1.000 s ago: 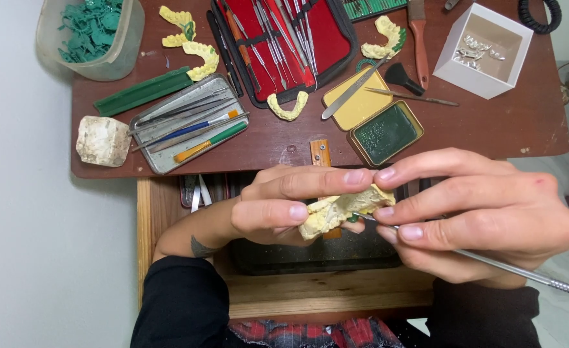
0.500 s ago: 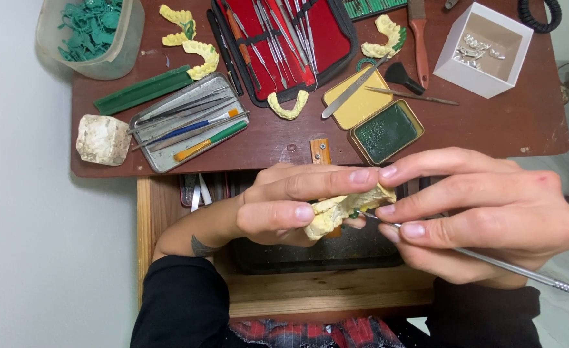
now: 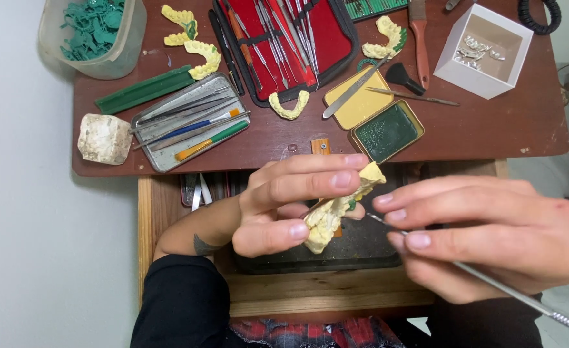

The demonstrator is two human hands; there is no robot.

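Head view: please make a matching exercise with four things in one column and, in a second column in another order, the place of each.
Things:
1. dental cast
2. metal tool
3. white box
4. clear tub

Places:
A. table's far left corner
B. in the right hand
C. table's far right side
D. in the left hand

Pairs: 1-D, 2-B, 3-C, 4-A

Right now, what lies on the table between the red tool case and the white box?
In the head view, between the red tool case and the white box lie a yellow tooth cast, a red-handled brush and a small black brush.
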